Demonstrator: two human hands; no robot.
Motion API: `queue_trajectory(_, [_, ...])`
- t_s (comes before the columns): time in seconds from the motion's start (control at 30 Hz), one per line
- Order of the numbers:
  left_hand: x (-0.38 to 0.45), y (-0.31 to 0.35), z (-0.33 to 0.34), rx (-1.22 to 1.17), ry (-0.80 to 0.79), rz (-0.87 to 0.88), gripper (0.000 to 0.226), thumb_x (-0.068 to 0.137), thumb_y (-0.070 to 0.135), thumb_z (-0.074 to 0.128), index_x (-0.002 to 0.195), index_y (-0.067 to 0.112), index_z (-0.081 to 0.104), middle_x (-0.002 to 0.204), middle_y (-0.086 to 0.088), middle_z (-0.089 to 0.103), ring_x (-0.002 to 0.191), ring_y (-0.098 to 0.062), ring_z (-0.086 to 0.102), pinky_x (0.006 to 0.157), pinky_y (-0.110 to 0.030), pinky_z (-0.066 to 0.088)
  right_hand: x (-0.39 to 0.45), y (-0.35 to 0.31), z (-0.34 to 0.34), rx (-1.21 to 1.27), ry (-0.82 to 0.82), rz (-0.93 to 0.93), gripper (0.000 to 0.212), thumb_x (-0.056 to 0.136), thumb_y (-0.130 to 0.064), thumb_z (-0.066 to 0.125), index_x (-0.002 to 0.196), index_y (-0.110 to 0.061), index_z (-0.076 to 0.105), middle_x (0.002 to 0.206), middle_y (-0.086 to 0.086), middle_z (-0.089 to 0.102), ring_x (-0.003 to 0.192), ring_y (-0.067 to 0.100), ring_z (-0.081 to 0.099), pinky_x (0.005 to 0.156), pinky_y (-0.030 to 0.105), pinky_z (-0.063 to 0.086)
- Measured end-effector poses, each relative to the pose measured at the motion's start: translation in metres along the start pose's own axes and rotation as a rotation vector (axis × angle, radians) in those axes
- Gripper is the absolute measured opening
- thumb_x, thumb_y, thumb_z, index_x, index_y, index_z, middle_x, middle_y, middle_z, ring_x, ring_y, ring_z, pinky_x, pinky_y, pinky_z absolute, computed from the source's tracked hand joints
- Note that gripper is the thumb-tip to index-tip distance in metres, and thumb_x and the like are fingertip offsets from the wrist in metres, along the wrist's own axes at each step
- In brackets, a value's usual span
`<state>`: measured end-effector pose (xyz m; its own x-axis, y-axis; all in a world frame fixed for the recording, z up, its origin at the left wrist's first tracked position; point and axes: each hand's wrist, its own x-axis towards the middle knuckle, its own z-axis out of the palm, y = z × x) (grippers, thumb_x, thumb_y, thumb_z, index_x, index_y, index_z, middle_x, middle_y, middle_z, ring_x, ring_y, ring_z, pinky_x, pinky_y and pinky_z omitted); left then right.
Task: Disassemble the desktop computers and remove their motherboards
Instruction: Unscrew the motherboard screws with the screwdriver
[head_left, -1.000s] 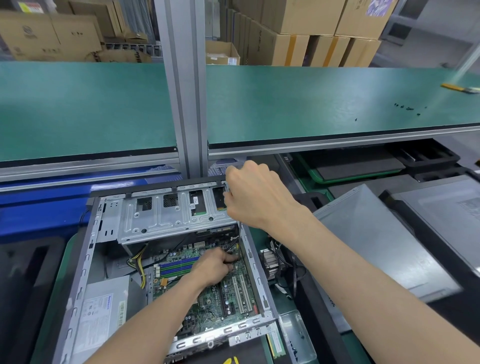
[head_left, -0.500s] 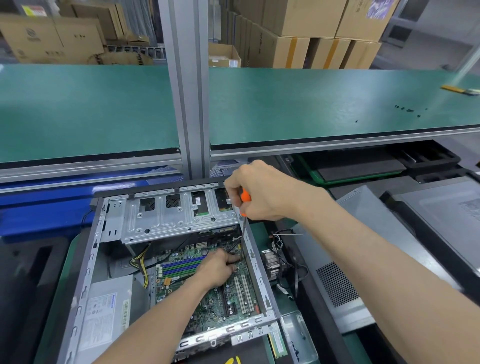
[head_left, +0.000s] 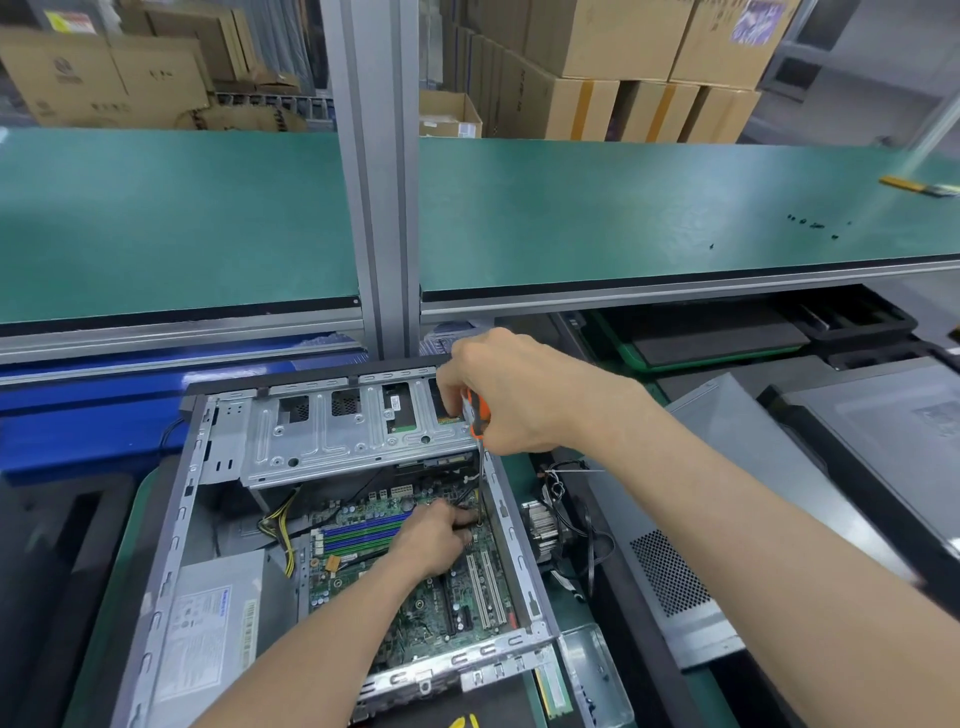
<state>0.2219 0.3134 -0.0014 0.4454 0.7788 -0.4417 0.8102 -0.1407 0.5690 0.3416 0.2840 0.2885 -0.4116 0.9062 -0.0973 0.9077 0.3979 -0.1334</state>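
Green-topped shelving and stacked cardboard boxes (head_left: 613, 62) rise behind the bench (head_left: 114, 597), where the open computer case (head_left: 171, 551) lies. Since a second ago, an orange screwdriver (head_left: 478, 415) shows in the right hand (head_left: 514, 395), grip clamped round it. Left hand (head_left: 436, 535) fingers stay pinched on the motherboard (head_left: 441, 613).

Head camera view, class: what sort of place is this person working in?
Probably an electronics teardown or recycling workshop: an opened computer case lies on a green-matted bench, stacked cardboard boxes stand behind, and loose screws lie on the upper mat.
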Motion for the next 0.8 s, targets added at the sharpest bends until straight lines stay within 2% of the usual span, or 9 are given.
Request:
queue_trajectory(0.1, [0.001, 0.0, 0.0, 0.003, 0.002, -0.017, 0.041, 0.099, 0.029, 0.058, 0.14, 0.035, 0.054, 0.11, -0.003, 0.07, 0.047, -0.008, 0.051, 0.045, -0.022, 0.044, 0.001, -0.004, 0.01, -0.099, 0.156, 0.093, 0.026, 0.089, -0.04, 0.059, 0.088, -0.014, 0.057, 0.084, 0.003, 0.05, 0.074, 0.028, 0.048, 0.062, 0.035, 0.035])
queue_trajectory(0.13, [0.0, 0.0, 0.001, 0.003, 0.002, -0.024, 0.042, 0.099, 0.029, 0.058, 0.14, 0.036, 0.053, 0.106, -0.002, 0.07, 0.047, -0.009, 0.051, 0.044, -0.021, 0.042, 0.003, -0.005, 0.012, -0.122, 0.173, 0.129, 0.029, 0.095, -0.04, 0.054, 0.085, -0.013, 0.052, 0.079, 0.004, 0.044, 0.072, 0.03, 0.044, 0.063, 0.037, 0.034])
queue_trajectory(0.2, [0.001, 0.0, 0.001, 0.004, -0.003, -0.026, 0.043, 0.099, 0.029, 0.059, 0.141, 0.035, 0.053, 0.103, -0.002, 0.07, 0.048, -0.009, 0.051, 0.044, -0.021, 0.041, 0.008, -0.008, 0.014, -0.122, 0.159, 0.128, 0.02, 0.099, -0.025, 0.052, 0.084, -0.014, 0.046, 0.075, 0.002, 0.036, 0.073, 0.032, 0.043, 0.062, 0.039, 0.036])
queue_trajectory(0.27, [0.001, 0.0, 0.001, 0.012, -0.004, -0.016, 0.043, 0.099, 0.029, 0.059, 0.141, 0.035, 0.053, 0.109, -0.004, 0.071, 0.049, -0.009, 0.053, 0.046, -0.022, 0.043, 0.012, -0.008, 0.014, -0.059, 0.099, 0.055, 0.011, 0.094, -0.013, 0.055, 0.084, -0.016, 0.052, 0.083, 0.002, 0.046, 0.08, 0.028, 0.049, 0.066, 0.037, 0.039])
queue_trajectory(0.43, [0.001, 0.0, -0.001, 0.023, 0.005, -0.006, 0.042, 0.099, 0.03, 0.058, 0.141, 0.034, 0.054, 0.107, -0.006, 0.071, 0.051, -0.01, 0.054, 0.049, -0.022, 0.043, 0.006, -0.007, 0.007, 0.059, 0.004, -0.052, 0.028, 0.074, 0.0, 0.065, 0.086, -0.025, 0.062, 0.09, -0.004, 0.06, 0.081, 0.017, 0.053, 0.062, 0.03, 0.039])
queue_trajectory(0.53, [0.0, 0.001, -0.002, 0.004, -0.002, -0.008, 0.042, 0.099, 0.029, 0.058, 0.141, 0.034, 0.053, 0.098, -0.001, 0.069, 0.05, -0.008, 0.053, 0.045, -0.021, 0.041, 0.001, -0.004, 0.01, -0.058, 0.149, 0.013, 0.019, 0.081, -0.031, 0.069, 0.09, -0.024, 0.054, 0.082, -0.004, 0.047, 0.074, 0.024, 0.048, 0.055, 0.03, 0.032])
queue_trajectory(0.6, [0.0, 0.002, -0.001, -0.005, -0.006, -0.015, 0.043, 0.099, 0.028, 0.058, 0.141, 0.035, 0.053, 0.096, -0.001, 0.068, 0.047, -0.007, 0.051, 0.045, -0.02, 0.04, 0.001, -0.005, 0.01, -0.22, 0.225, 0.127, 0.032, 0.094, -0.052, 0.055, 0.091, -0.02, 0.053, 0.069, -0.002, 0.032, 0.069, 0.028, 0.039, 0.06, 0.035, 0.031])
queue_trajectory(0.67, [0.0, 0.003, -0.001, -0.01, -0.008, -0.019, 0.043, 0.1, 0.028, 0.057, 0.142, 0.036, 0.052, 0.1, -0.002, 0.069, 0.046, -0.007, 0.049, 0.044, -0.02, 0.04, 0.004, -0.004, 0.012, -0.245, 0.232, 0.157, 0.029, 0.101, -0.043, 0.049, 0.092, -0.015, 0.054, 0.068, -0.002, 0.025, 0.07, 0.03, 0.039, 0.061, 0.037, 0.032])
queue_trajectory(0.8, [0.002, 0.002, 0.0, -0.003, -0.006, -0.025, 0.043, 0.1, 0.028, 0.057, 0.141, 0.037, 0.053, 0.114, -0.003, 0.069, 0.045, -0.004, 0.049, 0.043, -0.019, 0.038, 0.007, 0.001, 0.008, -0.067, 0.063, 0.038, 0.008, 0.087, -0.012, 0.058, 0.092, -0.016, 0.062, 0.086, 0.0, 0.057, 0.081, 0.024, 0.054, 0.064, 0.035, 0.043])
